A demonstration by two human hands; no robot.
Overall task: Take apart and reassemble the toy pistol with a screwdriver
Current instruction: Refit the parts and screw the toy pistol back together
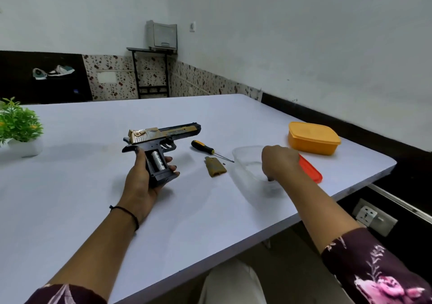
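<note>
The left hand (140, 182) gripped the toy pistol (163, 135) by its handle, over the table (93, 186). The right hand (278, 161) dipped into a clear tub (245, 156). Its fingertips were hidden, so whether they pinched anything could not be told. Between the hands lay the screwdriver (203, 146) and a tan grip panel (215, 167). Markings on the pistol's slide were too blurred to read.

Curled left grip (143, 177) (right grip (279, 161) fingers-down)

one toy pistol (163, 135), one screwdriver (202, 146), two tubs (313, 140) (245, 163), one plant (18, 121)
</note>
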